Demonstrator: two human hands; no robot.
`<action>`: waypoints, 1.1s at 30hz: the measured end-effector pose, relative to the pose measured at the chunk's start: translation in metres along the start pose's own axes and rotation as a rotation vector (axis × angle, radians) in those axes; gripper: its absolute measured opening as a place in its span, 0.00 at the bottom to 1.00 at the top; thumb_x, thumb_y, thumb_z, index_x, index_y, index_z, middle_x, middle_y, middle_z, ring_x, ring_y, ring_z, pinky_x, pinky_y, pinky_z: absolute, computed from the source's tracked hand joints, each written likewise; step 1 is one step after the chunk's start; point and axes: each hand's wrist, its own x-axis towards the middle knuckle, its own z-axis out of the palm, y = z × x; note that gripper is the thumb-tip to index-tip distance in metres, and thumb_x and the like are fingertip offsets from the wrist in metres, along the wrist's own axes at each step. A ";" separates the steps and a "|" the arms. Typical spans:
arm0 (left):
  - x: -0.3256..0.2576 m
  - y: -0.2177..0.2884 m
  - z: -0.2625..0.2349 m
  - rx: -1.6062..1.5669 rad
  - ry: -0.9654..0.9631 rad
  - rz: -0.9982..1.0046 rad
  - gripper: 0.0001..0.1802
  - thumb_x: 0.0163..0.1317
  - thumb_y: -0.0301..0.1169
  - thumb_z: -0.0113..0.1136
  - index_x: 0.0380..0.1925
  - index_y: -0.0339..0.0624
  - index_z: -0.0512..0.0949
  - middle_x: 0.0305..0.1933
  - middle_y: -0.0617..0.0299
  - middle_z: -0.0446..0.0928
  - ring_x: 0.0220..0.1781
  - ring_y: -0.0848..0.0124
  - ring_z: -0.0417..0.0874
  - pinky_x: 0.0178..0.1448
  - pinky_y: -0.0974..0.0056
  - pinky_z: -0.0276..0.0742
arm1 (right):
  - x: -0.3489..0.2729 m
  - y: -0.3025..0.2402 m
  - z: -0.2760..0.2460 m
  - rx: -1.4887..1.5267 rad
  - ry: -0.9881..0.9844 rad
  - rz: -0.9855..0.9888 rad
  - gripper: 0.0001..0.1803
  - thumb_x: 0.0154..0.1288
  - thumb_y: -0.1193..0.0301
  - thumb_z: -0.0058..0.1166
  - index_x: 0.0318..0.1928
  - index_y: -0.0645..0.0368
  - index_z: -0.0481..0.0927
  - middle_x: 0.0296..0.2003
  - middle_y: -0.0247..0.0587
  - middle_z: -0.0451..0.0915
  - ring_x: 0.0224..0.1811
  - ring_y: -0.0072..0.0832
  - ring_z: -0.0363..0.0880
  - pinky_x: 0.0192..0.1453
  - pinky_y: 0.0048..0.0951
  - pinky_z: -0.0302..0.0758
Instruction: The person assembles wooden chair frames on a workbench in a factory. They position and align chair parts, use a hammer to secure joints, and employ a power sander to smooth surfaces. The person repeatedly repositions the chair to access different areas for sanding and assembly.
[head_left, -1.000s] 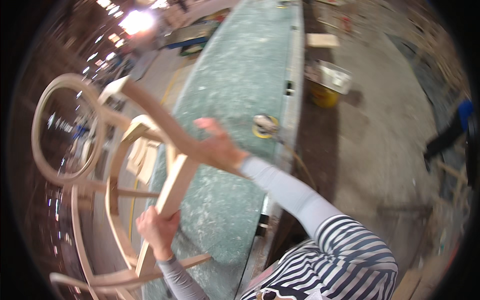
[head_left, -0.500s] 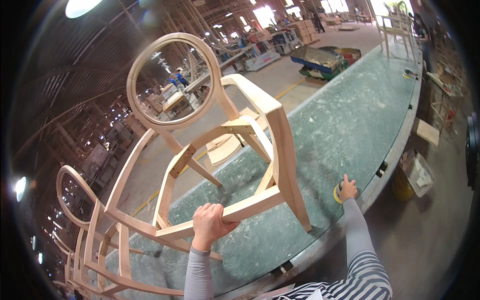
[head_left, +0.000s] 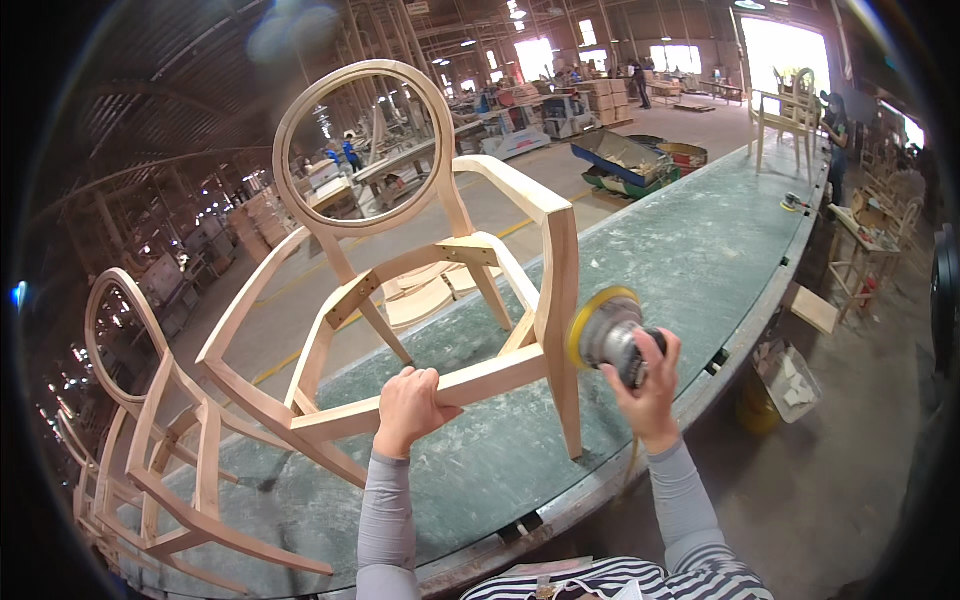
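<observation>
A bare wooden armchair frame (head_left: 490,377) with a round open back stands on the long green workbench (head_left: 680,240). My left hand (head_left: 411,408) is closed around its front seat rail. In my right hand (head_left: 650,392) is an orbital sander (head_left: 609,334), grey with a yellow-edged round pad. The sander is raised off the bench, its pad tilted toward the chair's right front leg and arm post. Whether the pad touches the wood I cannot tell. A hose hangs below the right hand.
More round-backed chair frames (head_left: 160,400) stand on the left. Another chair (head_left: 786,118) and a second sander (head_left: 793,203) are at the bench's far end, near a person (head_left: 838,130). Below the right edge sits a bin of scraps (head_left: 790,385). Curved wooden parts (head_left: 430,295) lie beyond the bench.
My right hand has lifted the sander from the bench and brought it left, up beside the chair's front leg. My left hand keeps its grip on the rail. The view has shifted slightly.
</observation>
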 end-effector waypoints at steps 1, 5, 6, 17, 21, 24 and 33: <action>0.001 0.000 0.001 -0.014 0.017 0.007 0.24 0.29 0.44 0.76 0.18 0.45 0.71 0.21 0.59 0.75 0.30 0.60 0.77 0.33 0.58 0.74 | 0.007 -0.016 0.004 -0.011 0.008 -0.053 0.37 0.42 0.74 0.70 0.57 0.47 0.70 0.48 0.49 0.67 0.49 0.48 0.71 0.47 0.43 0.74; 0.003 0.002 0.003 -0.051 0.028 0.020 0.23 0.30 0.43 0.76 0.17 0.44 0.71 0.21 0.59 0.76 0.30 0.60 0.78 0.33 0.58 0.74 | 0.034 -0.039 0.029 -0.100 -0.007 -0.113 0.37 0.43 0.76 0.69 0.57 0.45 0.70 0.47 0.49 0.67 0.47 0.49 0.73 0.43 0.42 0.76; 0.003 0.000 0.000 -0.048 0.031 0.011 0.23 0.30 0.43 0.76 0.17 0.44 0.71 0.21 0.59 0.76 0.31 0.60 0.78 0.34 0.58 0.74 | 0.052 -0.047 0.030 -0.110 0.024 -0.134 0.37 0.44 0.76 0.69 0.57 0.45 0.70 0.47 0.49 0.67 0.47 0.49 0.73 0.43 0.41 0.76; -0.003 -0.009 0.003 -0.082 0.055 0.020 0.23 0.29 0.44 0.76 0.17 0.45 0.72 0.21 0.59 0.76 0.30 0.60 0.78 0.33 0.58 0.75 | 0.013 -0.049 0.040 -0.152 -0.019 -0.070 0.36 0.46 0.76 0.68 0.57 0.46 0.68 0.49 0.52 0.64 0.46 0.49 0.75 0.47 0.41 0.75; -0.003 -0.011 0.006 -0.103 0.063 0.027 0.23 0.28 0.43 0.76 0.17 0.44 0.72 0.21 0.59 0.76 0.30 0.60 0.78 0.33 0.58 0.75 | 0.062 -0.061 0.039 -0.122 0.034 -0.079 0.35 0.46 0.75 0.68 0.56 0.45 0.69 0.48 0.50 0.65 0.46 0.47 0.73 0.42 0.40 0.76; 0.000 -0.011 0.004 -0.117 0.052 0.031 0.23 0.28 0.43 0.76 0.17 0.44 0.71 0.21 0.58 0.76 0.29 0.60 0.78 0.33 0.58 0.75 | 0.074 -0.059 0.038 -0.119 0.082 -0.128 0.35 0.46 0.76 0.67 0.56 0.47 0.69 0.47 0.49 0.66 0.47 0.47 0.72 0.43 0.39 0.75; -0.001 -0.011 0.005 -0.133 0.068 0.023 0.22 0.28 0.41 0.76 0.17 0.44 0.71 0.21 0.58 0.76 0.29 0.59 0.78 0.33 0.58 0.75 | 0.077 -0.062 0.037 -0.191 0.077 -0.103 0.35 0.46 0.78 0.67 0.57 0.51 0.67 0.47 0.49 0.72 0.53 0.47 0.67 0.50 0.41 0.73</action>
